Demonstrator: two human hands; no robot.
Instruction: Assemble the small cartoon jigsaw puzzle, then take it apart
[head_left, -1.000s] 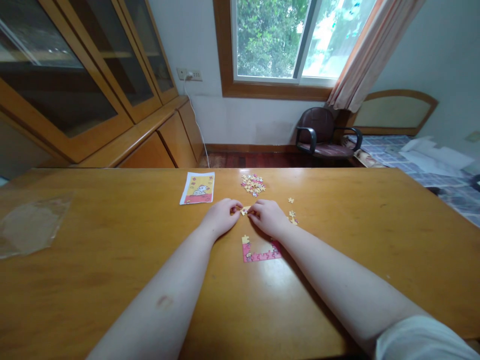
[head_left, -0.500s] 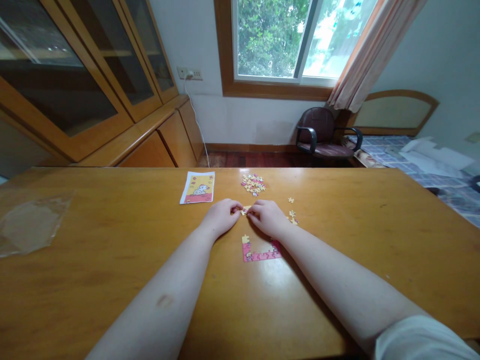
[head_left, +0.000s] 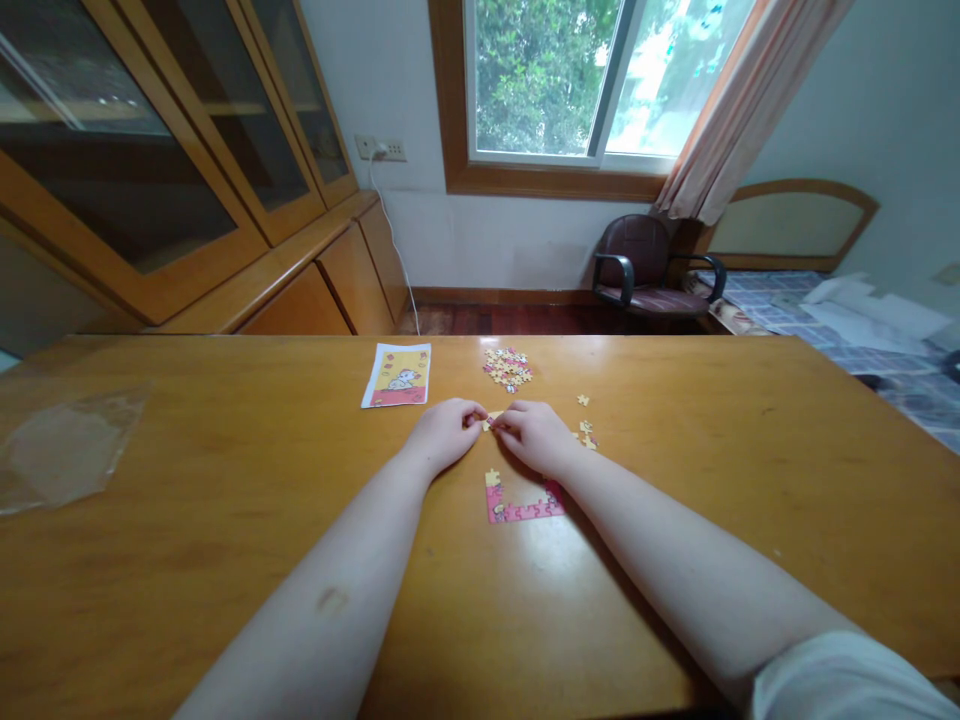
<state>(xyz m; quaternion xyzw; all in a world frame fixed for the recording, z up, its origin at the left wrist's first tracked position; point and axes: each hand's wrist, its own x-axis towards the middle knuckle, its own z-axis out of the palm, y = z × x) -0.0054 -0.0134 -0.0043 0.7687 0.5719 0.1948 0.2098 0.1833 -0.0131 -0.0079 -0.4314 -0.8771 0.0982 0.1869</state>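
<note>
Between my fingertips, at the middle of the table, lie yellow puzzle pieces (head_left: pixel 491 417), partly hidden. My left hand (head_left: pixel 448 432) grips them from the left with thumb and fingers pinched. From the right, my right hand (head_left: pixel 534 434) pinches them too, its fingers curled down. Nearer to me is a joined pink puzzle border (head_left: pixel 521 513), with a yellow piece at its upper left; my right forearm covers part of its right side. Beyond my hands sits a pile of loose puzzle pieces (head_left: pixel 508 369). Several yellow pieces (head_left: pixel 586 428) lie just right of my right hand.
A picture card (head_left: pixel 399 377) showing a white animal on yellow and pink lies left of the pile. At the far left is a clear plastic bag (head_left: pixel 67 445) on the wooden table (head_left: pixel 225 480). Behind stand a cabinet (head_left: pixel 292 270) and an armchair (head_left: pixel 637 265).
My hands stay almost in place, with only tiny finger movement at the yellow pieces. The border, pile and card lie as before; the view has shifted very slightly.
</note>
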